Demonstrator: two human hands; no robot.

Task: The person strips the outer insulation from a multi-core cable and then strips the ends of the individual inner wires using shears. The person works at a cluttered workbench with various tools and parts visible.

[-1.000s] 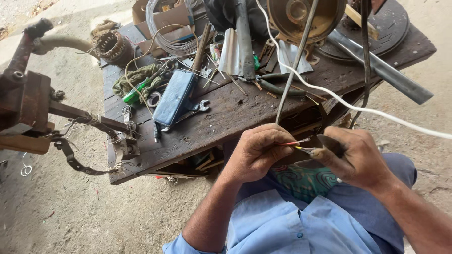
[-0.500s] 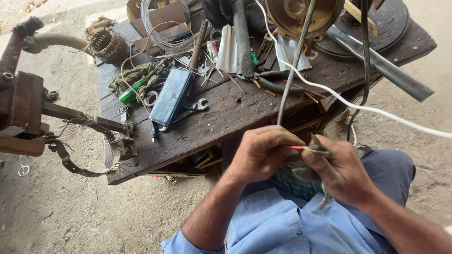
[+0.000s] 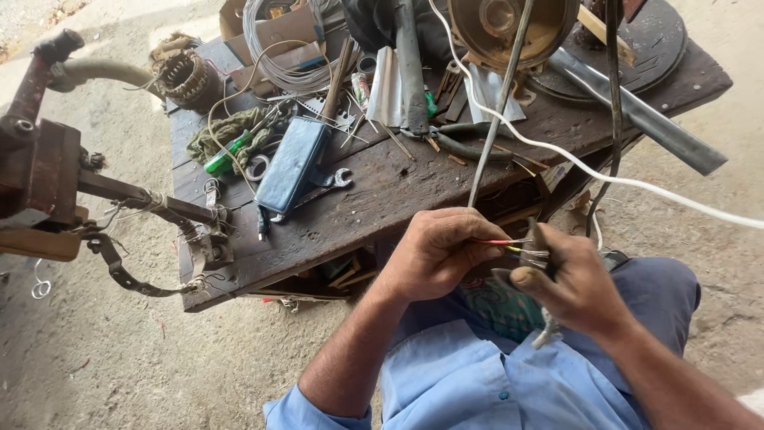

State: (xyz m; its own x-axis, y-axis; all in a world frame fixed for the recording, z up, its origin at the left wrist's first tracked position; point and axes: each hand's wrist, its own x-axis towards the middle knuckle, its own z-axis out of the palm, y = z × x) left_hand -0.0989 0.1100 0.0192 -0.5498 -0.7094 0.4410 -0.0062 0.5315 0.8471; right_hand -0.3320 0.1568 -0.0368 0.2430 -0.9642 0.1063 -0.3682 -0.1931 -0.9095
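two hands w/ thin wires between them, just in front of a dark wooden workbench (image 3: 414, 187). left hand (image 3: 436, 253) curled shut, fingertips pinching a red wire (image 3: 500, 241) and a yellow wire (image 3: 516, 249) that stick out to the right. right hand (image 3: 574, 283) closed round a small grey tool (image 3: 539, 253), looks like a stripper or pliers, its head touching the wire ends; lower grey handle end pokes out below the palm. can't tell exact tool type, partly hidden by thumb. both hands sit over the person's lap, blue shirt + blue trousers below.

bench clutter: blue pouch (image 3: 293, 163) near left-centre, small spanner (image 3: 334, 178) just beside it, green-handled screwdriver (image 3: 227, 153) on a greenish rag, coil of grey wire (image 3: 278, 56) at back, copper-wound stator (image 3: 187, 78) at far left corner, round brass-coloured housing (image 3: 501, 24) at top. white cable (image 3: 605, 177) runs across bench and off to the right. thin metal rod (image 3: 497, 119) slants down toward the left hand. rusty metal frame (image 3: 48, 175) stands left of the bench on concrete floor.
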